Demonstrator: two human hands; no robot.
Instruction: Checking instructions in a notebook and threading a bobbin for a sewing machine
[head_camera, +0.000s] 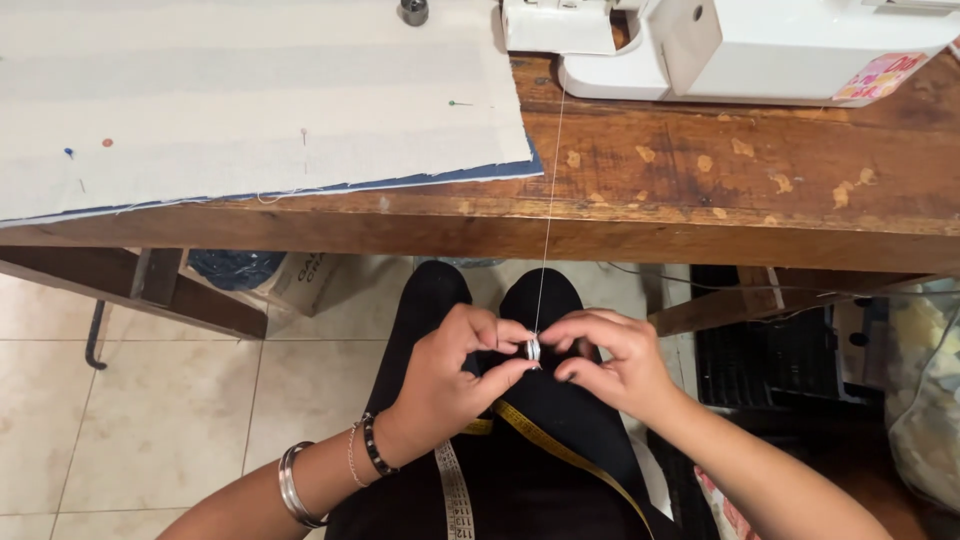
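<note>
Over my lap, my left hand pinches a small silver bobbin between thumb and forefinger. My right hand is closed beside it, fingertips at the bobbin and the thread. A thin white thread runs taut from the bobbin up over the table edge to the white sewing machine. Bangles and bracelets sit on my left wrist. A yellow measuring tape lies across my black-clad legs.
A worn wooden table spans the top. Pale striped fabric over a blue layer, stuck with several pins, covers its left part. Under the table are tiled floor, a cardboard box, a black crate and a bag at right.
</note>
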